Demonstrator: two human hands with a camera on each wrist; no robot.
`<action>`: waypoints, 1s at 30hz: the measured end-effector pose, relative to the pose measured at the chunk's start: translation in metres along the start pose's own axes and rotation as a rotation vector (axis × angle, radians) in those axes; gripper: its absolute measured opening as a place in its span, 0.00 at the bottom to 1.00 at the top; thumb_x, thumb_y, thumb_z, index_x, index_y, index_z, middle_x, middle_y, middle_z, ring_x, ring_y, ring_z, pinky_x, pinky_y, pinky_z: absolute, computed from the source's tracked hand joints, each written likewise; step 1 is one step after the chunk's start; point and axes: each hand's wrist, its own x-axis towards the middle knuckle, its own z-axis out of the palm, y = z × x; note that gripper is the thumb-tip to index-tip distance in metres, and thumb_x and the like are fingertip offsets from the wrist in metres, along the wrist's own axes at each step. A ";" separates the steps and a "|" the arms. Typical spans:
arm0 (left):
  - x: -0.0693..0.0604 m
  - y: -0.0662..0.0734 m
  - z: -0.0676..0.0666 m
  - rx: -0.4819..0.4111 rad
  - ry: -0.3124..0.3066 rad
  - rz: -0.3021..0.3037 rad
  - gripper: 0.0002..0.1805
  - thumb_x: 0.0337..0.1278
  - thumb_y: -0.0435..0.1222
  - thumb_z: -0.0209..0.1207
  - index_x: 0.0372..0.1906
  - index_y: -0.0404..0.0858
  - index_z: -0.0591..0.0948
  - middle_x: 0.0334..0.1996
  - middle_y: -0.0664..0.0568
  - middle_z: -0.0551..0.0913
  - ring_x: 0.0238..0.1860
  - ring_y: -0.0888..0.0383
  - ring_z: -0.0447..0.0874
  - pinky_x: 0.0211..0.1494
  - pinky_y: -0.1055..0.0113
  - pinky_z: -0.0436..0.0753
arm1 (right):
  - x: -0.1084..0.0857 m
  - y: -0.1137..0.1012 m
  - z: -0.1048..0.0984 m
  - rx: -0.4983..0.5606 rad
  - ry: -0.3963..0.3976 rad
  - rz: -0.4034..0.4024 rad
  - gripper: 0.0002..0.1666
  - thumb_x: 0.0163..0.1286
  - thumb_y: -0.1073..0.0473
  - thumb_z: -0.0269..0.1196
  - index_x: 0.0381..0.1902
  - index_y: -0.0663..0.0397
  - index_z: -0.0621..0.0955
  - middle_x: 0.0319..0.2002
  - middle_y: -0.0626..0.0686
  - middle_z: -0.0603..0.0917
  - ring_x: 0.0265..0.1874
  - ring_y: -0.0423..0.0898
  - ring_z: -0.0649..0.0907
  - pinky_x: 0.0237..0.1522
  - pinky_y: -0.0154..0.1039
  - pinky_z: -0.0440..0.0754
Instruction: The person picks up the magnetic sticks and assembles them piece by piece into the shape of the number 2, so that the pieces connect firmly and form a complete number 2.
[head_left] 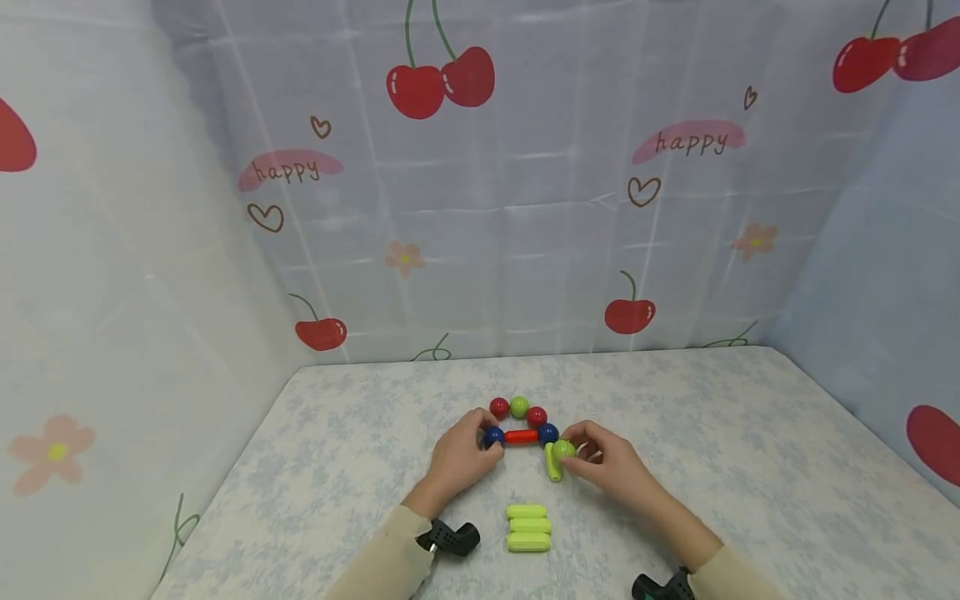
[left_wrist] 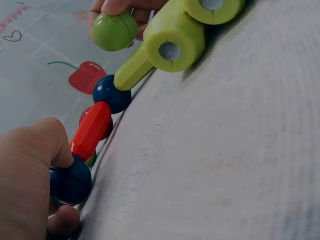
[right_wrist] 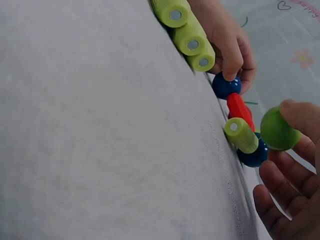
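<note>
Two ball-wide pinches: left hand (head_left: 459, 454) has a blue ball (head_left: 493, 437) at one end of the red rod (head_left: 521, 437), right hand (head_left: 613, 467) a green ball (head_left: 564, 450) (other fingers loosely spread) near the lone green rod (head_left: 553, 468).

Glossy blue balls (left_wrist: 111, 95), smooth plastic green rods (left_wrist: 170, 26) with metallic ends (left_wrist: 169, 51)
</note>
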 end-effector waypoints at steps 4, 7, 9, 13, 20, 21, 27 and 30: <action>0.000 0.001 0.000 0.005 0.005 0.001 0.14 0.52 0.43 0.63 0.46 0.51 0.79 0.45 0.59 0.83 0.37 0.63 0.77 0.43 0.64 0.76 | -0.008 0.004 0.000 0.039 -0.096 -0.075 0.17 0.63 0.51 0.72 0.48 0.46 0.80 0.40 0.48 0.83 0.33 0.38 0.79 0.35 0.32 0.79; 0.000 0.001 0.001 0.005 0.003 0.000 0.15 0.52 0.43 0.63 0.46 0.51 0.79 0.45 0.59 0.83 0.37 0.63 0.76 0.43 0.64 0.77 | -0.010 0.008 0.000 0.051 -0.126 -0.137 0.18 0.63 0.51 0.72 0.48 0.49 0.80 0.39 0.50 0.83 0.32 0.37 0.78 0.32 0.32 0.78; 0.001 0.002 0.002 0.004 0.001 -0.003 0.15 0.52 0.43 0.63 0.47 0.51 0.79 0.45 0.59 0.83 0.37 0.62 0.76 0.42 0.64 0.76 | -0.011 0.010 0.000 0.056 -0.139 -0.151 0.19 0.63 0.52 0.72 0.48 0.49 0.80 0.39 0.50 0.82 0.31 0.36 0.77 0.31 0.33 0.77; 0.002 0.004 0.002 0.001 0.000 -0.006 0.15 0.52 0.43 0.63 0.47 0.51 0.79 0.45 0.58 0.83 0.36 0.62 0.76 0.42 0.64 0.76 | -0.013 0.012 0.000 0.056 -0.160 -0.147 0.19 0.61 0.51 0.73 0.48 0.47 0.80 0.36 0.48 0.82 0.29 0.36 0.77 0.30 0.33 0.77; 0.002 0.004 0.002 0.000 0.001 -0.011 0.15 0.52 0.43 0.62 0.47 0.50 0.78 0.46 0.58 0.83 0.38 0.61 0.77 0.45 0.62 0.77 | -0.012 0.016 0.002 0.040 -0.172 -0.178 0.19 0.60 0.50 0.74 0.46 0.46 0.80 0.33 0.47 0.81 0.27 0.36 0.76 0.29 0.33 0.76; 0.002 0.004 0.002 0.002 0.000 -0.009 0.15 0.52 0.43 0.62 0.47 0.50 0.78 0.46 0.58 0.83 0.39 0.61 0.77 0.45 0.62 0.78 | -0.013 0.016 0.003 0.031 -0.172 -0.183 0.19 0.60 0.49 0.74 0.46 0.46 0.80 0.33 0.46 0.81 0.27 0.36 0.76 0.29 0.33 0.76; 0.001 0.003 0.000 0.032 -0.016 0.006 0.15 0.52 0.43 0.62 0.47 0.50 0.78 0.46 0.58 0.83 0.38 0.61 0.78 0.43 0.61 0.78 | -0.014 0.017 0.007 -0.027 -0.169 -0.212 0.20 0.59 0.46 0.74 0.44 0.43 0.79 0.34 0.44 0.81 0.27 0.34 0.76 0.29 0.32 0.76; 0.000 0.003 -0.002 0.055 -0.031 0.018 0.16 0.52 0.42 0.62 0.48 0.50 0.78 0.46 0.57 0.83 0.39 0.61 0.78 0.42 0.61 0.79 | -0.014 0.016 0.008 -0.045 -0.160 -0.226 0.20 0.58 0.45 0.74 0.44 0.42 0.79 0.33 0.43 0.80 0.27 0.34 0.75 0.29 0.32 0.76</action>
